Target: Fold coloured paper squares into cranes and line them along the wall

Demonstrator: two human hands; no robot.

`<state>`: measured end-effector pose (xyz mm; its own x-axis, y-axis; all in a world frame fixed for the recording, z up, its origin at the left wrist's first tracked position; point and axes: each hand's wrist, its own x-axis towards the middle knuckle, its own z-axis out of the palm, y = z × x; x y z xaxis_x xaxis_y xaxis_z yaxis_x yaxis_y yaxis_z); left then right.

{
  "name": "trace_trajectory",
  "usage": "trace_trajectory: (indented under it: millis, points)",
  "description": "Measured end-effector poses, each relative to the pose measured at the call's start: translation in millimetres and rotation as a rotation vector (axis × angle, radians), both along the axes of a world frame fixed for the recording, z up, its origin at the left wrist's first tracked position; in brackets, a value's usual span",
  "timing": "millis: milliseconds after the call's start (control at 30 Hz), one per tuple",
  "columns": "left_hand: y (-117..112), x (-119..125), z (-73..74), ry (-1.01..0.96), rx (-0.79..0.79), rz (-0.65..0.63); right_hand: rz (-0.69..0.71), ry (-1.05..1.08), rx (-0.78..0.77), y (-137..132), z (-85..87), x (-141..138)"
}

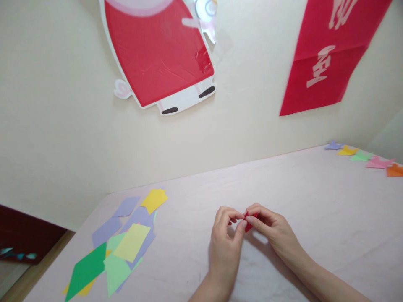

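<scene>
A small piece of folded red paper (248,227) is held up just above the table, mostly covered by fingers. My left hand (227,228) pinches its left edge between thumb and fingertips. From the other side my right hand (267,222) grips the same paper, thumb in front and fingers behind. Both hands meet at the paper, so its full shape cannot be made out.
Loose coloured paper sheets, among them a dark green one (86,272) and a pale yellow one (132,242), overlap at the left. Several folded paper pieces, one of them pink (379,162), line the far right edge. A wall (195,142) with red decorations rises behind the table (185,247).
</scene>
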<state>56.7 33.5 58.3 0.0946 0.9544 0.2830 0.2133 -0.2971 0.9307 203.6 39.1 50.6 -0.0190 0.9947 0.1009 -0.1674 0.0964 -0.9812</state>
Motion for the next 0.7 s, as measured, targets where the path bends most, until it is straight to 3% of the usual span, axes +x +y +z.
trace_trajectory:
  millis: [467,700]
  points:
    - [1.8,-0.7,-0.3,-0.009,-0.002,-0.017,-0.026,-0.160,0.113,-0.5,-6.0,1.1]
    - [0.6,-0.5,1.7,0.032,-0.043,0.015,-0.039,-0.389,0.259,-4.0,-0.8,4.0]
